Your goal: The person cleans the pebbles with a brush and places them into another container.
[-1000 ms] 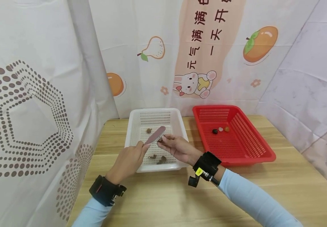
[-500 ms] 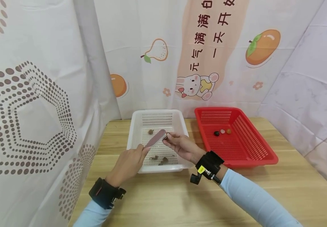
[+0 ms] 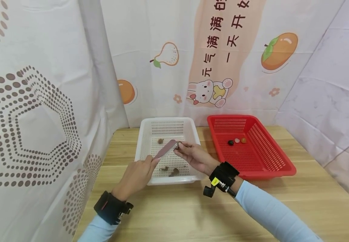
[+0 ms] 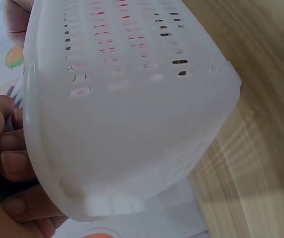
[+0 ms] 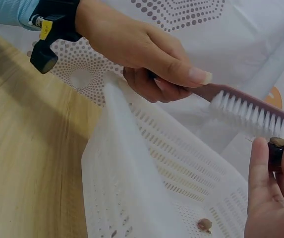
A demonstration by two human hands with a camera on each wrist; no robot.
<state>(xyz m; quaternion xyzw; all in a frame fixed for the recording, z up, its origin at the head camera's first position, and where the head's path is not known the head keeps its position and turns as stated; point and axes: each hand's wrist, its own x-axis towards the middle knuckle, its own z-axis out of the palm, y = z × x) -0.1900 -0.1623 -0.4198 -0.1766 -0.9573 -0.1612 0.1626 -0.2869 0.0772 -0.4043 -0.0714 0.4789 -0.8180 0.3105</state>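
Above the white basket (image 3: 168,119), my left hand (image 3: 139,173) grips a mauve brush (image 3: 164,148) with white bristles by its handle. My right hand (image 3: 196,158) pinches a small dark stone (image 5: 276,157) with a brownish patch on top, seen best in the right wrist view. The bristle tips are at the stone and seem to touch it. Inside the white basket lie a few brown, dirty-looking pieces: one lump (image 3: 160,141) at the back and others, such as this lump (image 3: 174,172), near the front. In the left wrist view the basket wall hides the brush's bristles and the stone.
A red basket (image 3: 247,159) stands to the right on the wooden table (image 3: 168,215). In it are a black stone (image 3: 230,143), a pinkish-white stone (image 3: 237,140) and an amber stone (image 3: 243,140). Printed curtains (image 3: 150,30) hang behind and on the left.
The head view has shifted slightly. My left hand has drawn the brush head a little nearer, and my right hand has moved slightly right with the stone. Both grips stay the same.
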